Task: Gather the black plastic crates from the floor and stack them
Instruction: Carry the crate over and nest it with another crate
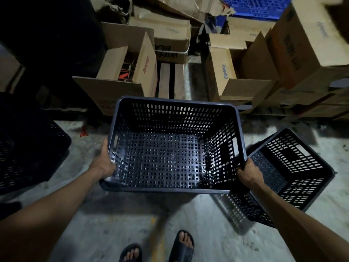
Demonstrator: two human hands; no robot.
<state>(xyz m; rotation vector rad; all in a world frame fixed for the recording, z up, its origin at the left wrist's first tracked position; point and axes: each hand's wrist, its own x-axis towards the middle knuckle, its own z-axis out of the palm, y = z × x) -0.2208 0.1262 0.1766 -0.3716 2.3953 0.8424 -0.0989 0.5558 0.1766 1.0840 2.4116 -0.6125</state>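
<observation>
A black perforated plastic crate (166, 148) hangs in front of me above the concrete floor, its open top facing up. My left hand (104, 163) grips its left rim and my right hand (248, 173) grips its right rim. A second black crate (290, 171) lies tilted on the floor at the right, just beside and below the held one. At the left edge a dark stack of black crates (24, 148) stands in shadow.
Open cardboard boxes (124, 69) (236, 72) line the far side, with more stacked at the right (309, 44). A blue pallet (255, 6) leans at the top. My sandalled feet (181, 244) stand on the grey floor (113, 224) by a yellow line.
</observation>
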